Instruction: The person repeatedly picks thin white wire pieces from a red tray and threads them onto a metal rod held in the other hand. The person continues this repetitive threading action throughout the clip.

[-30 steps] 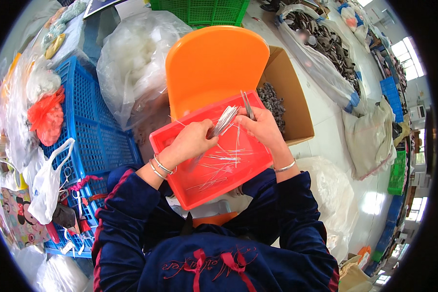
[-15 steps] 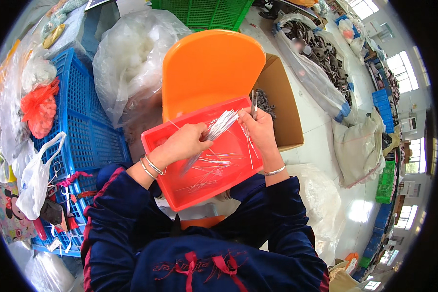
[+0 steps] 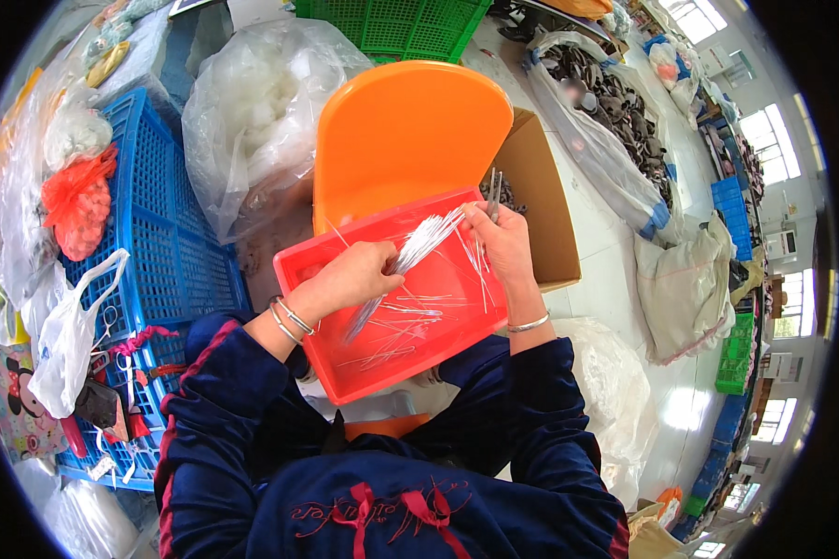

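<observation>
A shallow red plastic tray [image 3: 457, 349] is seen resting on the lap of a person in a dark blue jacket, tilted so that its far edge lies against the seat of an orange plastic chair [image 3: 405, 140]. A bundle of thin clear plastic strips [image 3: 418, 244] is gripped by the left hand [image 3: 359, 277], whose fingers are curled together around the lower part of the bundle, so that the strips fan out upward and to the right. The upper ends of the strips are met by the right hand [image 3: 505, 244], whose thumb and fingertips are pinched on a few strands near the tray's far right corner; a pair of grey metal tweezers [image 3: 495, 191] is also held upright in that hand, its tips pointing away from the body. More loose strips [image 3: 396, 335] are scattered flat on the tray floor below the hands. Bangles are worn on both wrists. An open cardboard box [image 3: 541, 224] is placed just right of the chair, a blue plastic crate [image 3: 172, 233] lies to the left, and a clear bag of white material [image 3: 252, 102] is set behind it.
</observation>
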A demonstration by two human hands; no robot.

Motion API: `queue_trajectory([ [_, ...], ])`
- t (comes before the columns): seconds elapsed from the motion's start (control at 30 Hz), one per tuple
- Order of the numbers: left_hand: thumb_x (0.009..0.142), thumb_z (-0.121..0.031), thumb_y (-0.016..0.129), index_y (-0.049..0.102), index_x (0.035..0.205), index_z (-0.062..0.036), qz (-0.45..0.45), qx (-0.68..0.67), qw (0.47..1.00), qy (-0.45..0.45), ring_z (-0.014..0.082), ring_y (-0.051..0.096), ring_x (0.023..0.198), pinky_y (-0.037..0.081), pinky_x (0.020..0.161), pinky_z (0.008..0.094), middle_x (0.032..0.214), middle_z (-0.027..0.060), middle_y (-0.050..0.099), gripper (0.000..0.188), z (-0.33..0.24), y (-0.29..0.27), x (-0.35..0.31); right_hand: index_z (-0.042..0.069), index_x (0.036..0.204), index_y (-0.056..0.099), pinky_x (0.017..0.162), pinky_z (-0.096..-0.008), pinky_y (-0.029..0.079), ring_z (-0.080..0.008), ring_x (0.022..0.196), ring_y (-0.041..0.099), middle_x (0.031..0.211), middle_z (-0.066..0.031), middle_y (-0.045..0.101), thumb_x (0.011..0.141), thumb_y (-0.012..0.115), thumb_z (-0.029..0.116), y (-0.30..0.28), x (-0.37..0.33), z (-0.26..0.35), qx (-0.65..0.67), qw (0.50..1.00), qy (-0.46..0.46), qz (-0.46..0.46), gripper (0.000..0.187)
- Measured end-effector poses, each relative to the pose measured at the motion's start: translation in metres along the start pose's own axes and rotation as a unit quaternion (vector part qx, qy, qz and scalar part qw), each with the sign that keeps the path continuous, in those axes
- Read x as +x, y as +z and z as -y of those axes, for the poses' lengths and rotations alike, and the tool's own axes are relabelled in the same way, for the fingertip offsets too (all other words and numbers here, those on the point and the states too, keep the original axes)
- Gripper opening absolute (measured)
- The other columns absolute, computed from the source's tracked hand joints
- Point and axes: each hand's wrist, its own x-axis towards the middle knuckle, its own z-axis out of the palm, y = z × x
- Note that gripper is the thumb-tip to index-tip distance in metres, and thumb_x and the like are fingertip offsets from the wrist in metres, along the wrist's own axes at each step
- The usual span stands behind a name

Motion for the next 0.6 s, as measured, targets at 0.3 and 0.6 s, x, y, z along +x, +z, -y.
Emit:
queue_trajectory([
  [0.3,0.084,-0.024,0.069,0.062,0.090,0.0039,0.007,-0.097,0.995,-0.015,0.0227,0.063,0.069,0.049,0.065,0.0364,0.074,0.0164,0.064,0.029,-0.005,0.001,0.012,-0.001,0.097,0.065,0.051,-0.0166,0.039,-0.0024,0.056,0.049,0.073,-0.0007,0.063,0.094,0.063,0.014,0.015,-0.014,-0.007,-0.001,0.995,-0.008,0.096,0.016],
  [0.6,0.088,-0.021,0.065,0.062,0.087,0.0015,-0.027,-0.203,0.979,0.011,0.0111,0.055,0.066,0.047,0.061,0.0306,0.069,0.0054,0.058,0.023,-0.016,0.002,0.013,0.000,0.093,0.065,0.054,-0.0176,0.036,-0.0008,0.062,0.047,0.076,0.0042,0.060,0.090,0.066,0.011,0.023,-0.019,0.000,0.058,0.991,-0.006,0.117,0.011],
])
